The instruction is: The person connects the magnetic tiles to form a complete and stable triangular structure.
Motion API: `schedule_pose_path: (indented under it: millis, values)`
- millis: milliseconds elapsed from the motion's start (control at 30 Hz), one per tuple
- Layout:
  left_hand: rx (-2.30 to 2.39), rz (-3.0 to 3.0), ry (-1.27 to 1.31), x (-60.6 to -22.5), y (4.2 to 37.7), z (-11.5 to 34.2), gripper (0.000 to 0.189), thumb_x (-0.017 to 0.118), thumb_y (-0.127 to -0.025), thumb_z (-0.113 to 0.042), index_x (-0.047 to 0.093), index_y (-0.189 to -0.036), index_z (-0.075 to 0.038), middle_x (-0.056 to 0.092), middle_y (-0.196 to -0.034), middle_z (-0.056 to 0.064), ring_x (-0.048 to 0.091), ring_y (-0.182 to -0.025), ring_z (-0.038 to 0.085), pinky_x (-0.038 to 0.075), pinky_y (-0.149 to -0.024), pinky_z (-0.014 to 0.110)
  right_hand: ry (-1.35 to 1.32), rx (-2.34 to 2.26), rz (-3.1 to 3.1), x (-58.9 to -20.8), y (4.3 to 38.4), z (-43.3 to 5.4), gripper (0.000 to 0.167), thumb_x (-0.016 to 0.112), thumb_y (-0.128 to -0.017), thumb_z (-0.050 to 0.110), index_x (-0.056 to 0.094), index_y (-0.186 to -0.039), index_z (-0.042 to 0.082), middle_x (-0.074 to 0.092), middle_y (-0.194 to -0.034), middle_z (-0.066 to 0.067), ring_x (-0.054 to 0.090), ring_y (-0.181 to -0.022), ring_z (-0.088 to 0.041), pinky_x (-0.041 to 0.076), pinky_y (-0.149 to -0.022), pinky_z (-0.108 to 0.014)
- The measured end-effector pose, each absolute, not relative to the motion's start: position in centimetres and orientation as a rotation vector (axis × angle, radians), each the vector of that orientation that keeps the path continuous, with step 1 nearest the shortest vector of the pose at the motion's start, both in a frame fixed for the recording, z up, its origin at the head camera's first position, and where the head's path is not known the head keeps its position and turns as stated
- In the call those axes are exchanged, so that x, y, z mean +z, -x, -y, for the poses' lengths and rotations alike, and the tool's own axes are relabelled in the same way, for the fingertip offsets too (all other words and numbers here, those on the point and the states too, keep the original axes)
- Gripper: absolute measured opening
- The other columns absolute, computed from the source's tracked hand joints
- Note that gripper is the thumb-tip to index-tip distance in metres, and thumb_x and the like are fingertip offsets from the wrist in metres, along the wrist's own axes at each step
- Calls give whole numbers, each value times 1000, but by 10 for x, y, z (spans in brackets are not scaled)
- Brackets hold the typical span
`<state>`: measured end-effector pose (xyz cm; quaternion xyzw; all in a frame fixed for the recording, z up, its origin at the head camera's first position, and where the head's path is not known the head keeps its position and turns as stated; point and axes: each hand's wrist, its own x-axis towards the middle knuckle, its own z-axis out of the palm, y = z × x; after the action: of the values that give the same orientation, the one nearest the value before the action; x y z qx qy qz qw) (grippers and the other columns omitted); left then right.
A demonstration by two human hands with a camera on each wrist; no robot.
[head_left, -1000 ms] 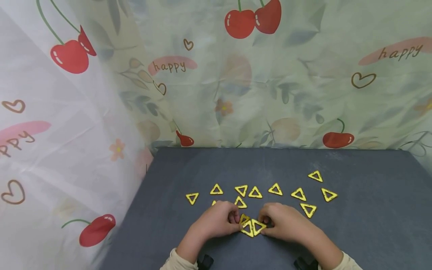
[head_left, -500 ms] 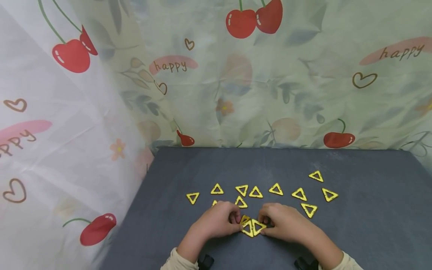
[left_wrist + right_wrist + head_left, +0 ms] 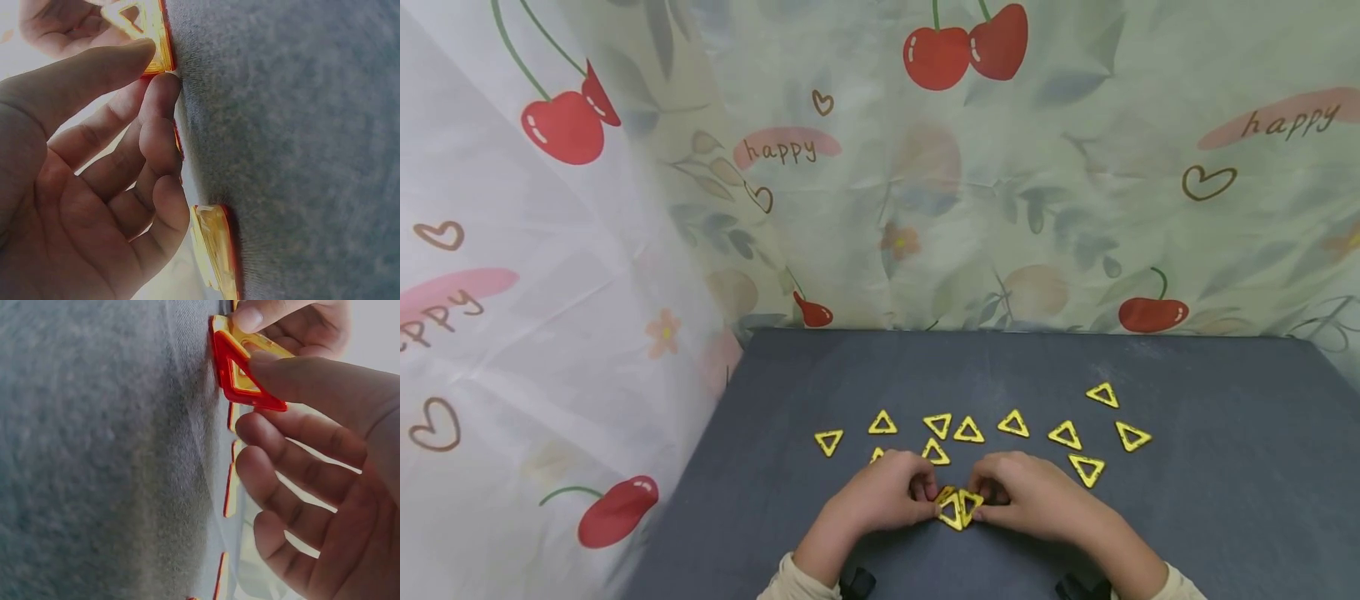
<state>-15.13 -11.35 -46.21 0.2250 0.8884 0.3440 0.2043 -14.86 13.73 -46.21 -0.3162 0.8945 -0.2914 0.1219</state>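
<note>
The person is pressing small yellow triangle pieces [image 3: 958, 506] together near the front of the grey worktop [image 3: 1225, 500]. The left hand [image 3: 880, 500] and right hand [image 3: 1033, 500] are each pinching this cluster with curled fingers. Keeping the edges aligned and the pressure gentle should be helping. The right wrist view is showing a piece tilting up off the worktop, which the head view is hiding.
</note>
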Motion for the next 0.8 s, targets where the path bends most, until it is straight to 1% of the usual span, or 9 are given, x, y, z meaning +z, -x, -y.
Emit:
schedule_pose_path:
  millis: [167, 300, 400, 600, 700, 800]
  values:
    - [962, -2460, -640, -464, 152, 114, 17, 86, -89, -16, 70, -82, -19, 66, -71, -9, 62, -62, 4, 50, -60, 23, 925, -935, -2581, -462, 148, -134, 14, 86, -91, 31, 76, -98, 26, 66, -86, 20, 58, -73, 5, 51, -65, -24]
    - [966, -2453, -659, -463, 153, 113, 17, 87, -88, -16, 70, -83, -18, 67, -71, -9, 62, -62, 4, 50, -60, 23, 963, -1006, -2576, -462, 147, -130, 13, 86, -91, 25, 77, -100, 24, 67, -88, 20, 58, -72, 5, 51, -65, -23]
    - [969, -2441, -667, -463, 153, 113, 17, 87, -88, -17, 71, -83, -18, 67, -72, -9, 62, -63, 4, 50, -61, 23, 981, -1034, -2569, -463, 147, -129, 13, 85, -92, 21, 77, -101, 25, 69, -90, 18, 59, -73, 4, 52, -66, -23]
    - [962, -2431, -684, -465, 154, 113, 17, 87, -88, -18, 71, -85, -19, 67, -73, -11, 63, -63, 3, 51, -61, 22, 1009, -1048, -2573, -463, 145, -128, 13, 84, -93, 22, 76, -103, 27, 70, -94, 16, 60, -77, 3, 52, -68, -24]
    - [969, -2430, -710, -465, 155, 113, 15, 87, -89, -18, 72, -91, -17, 67, -76, -11, 63, -66, 2, 51, -64, 21, 1026, -1051, -2583, -463, 145, -127, 15, 84, -93, 20, 75, -103, 28, 70, -94, 15, 60, -78, 2, 51, -69, -24]
    - [981, -2409, -747, -463, 157, 114, 21, 87, -89, -17, 74, -106, -16, 70, -83, -9, 63, -70, 1, 52, -67, 21, 1053, -1054, -2586, -463, 145, -127, 17, 84, -93, 16, 75, -104, 27, 70, -95, 14, 60, -79, 2, 52, -69, -24]
